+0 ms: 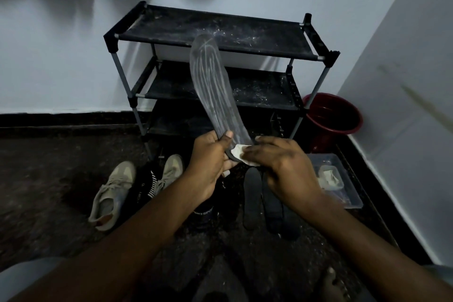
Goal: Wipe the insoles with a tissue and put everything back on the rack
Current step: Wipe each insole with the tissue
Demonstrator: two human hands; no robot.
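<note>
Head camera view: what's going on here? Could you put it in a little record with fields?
Left hand: grips the insole at its heel end
Right hand: holds a tissue against the insole's heel
Insole: grey, streaked, pointing up in front of the rack
Rack: black, dusty shelves
Floor: beige sneakers, two dark insoles
Right side: red bucket, clear plastic box
</note>
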